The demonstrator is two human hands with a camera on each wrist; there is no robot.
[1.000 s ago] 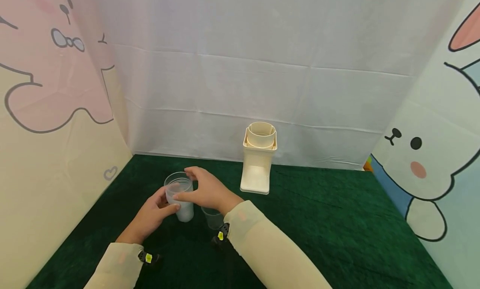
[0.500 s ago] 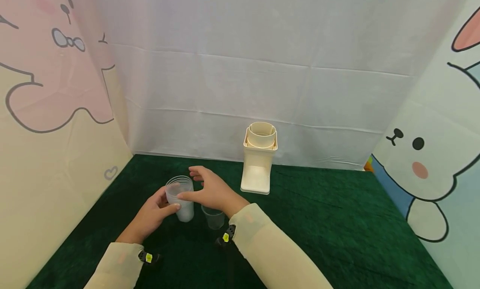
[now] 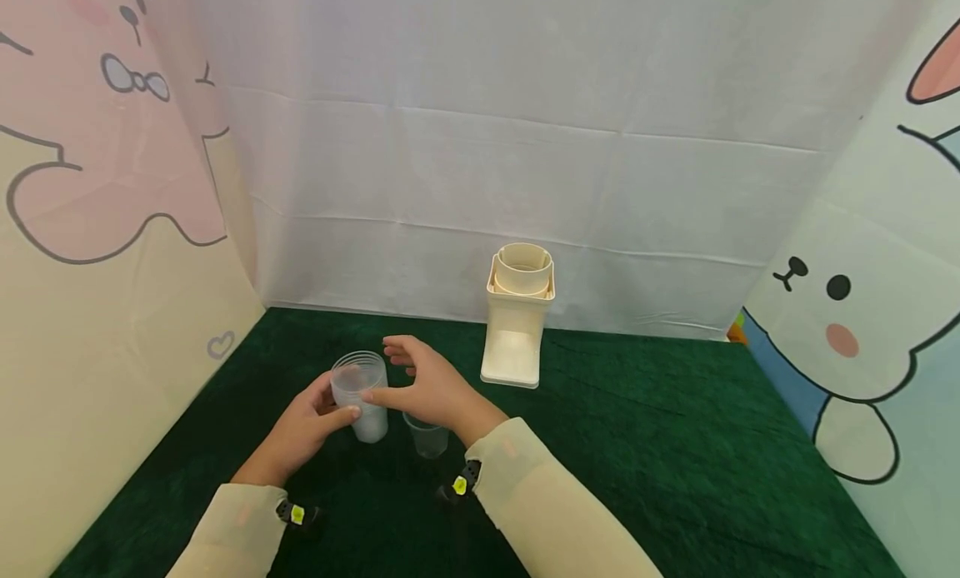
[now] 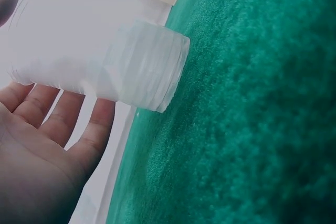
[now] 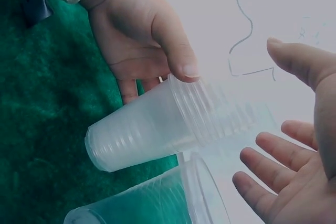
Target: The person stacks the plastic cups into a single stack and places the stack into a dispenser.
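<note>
A stack of clear plastic cups (image 3: 369,426) stands upright at the left of the green cloth, its ribbed rims clear in the right wrist view. My left hand (image 3: 300,435) holds the stack from the left, thumb in front and fingers behind it. To its right, my right hand (image 3: 435,386) has its fingers spread and holds nothing; the right wrist view shows a gap between those fingers and the rims. One separate clear plastic cup (image 3: 429,441) stands beside the stack, below my right hand.
A cream plastic holder (image 3: 517,328) with a round open top stands at the back centre of the green cloth (image 3: 675,445). A white curtain (image 3: 450,161) rises behind it, and cartoon-printed sheets flank both sides.
The top cup, first raised with my right fingers at it, now sits lower in the stack. My right hand has drawn back to the right; my left hand stays still.
</note>
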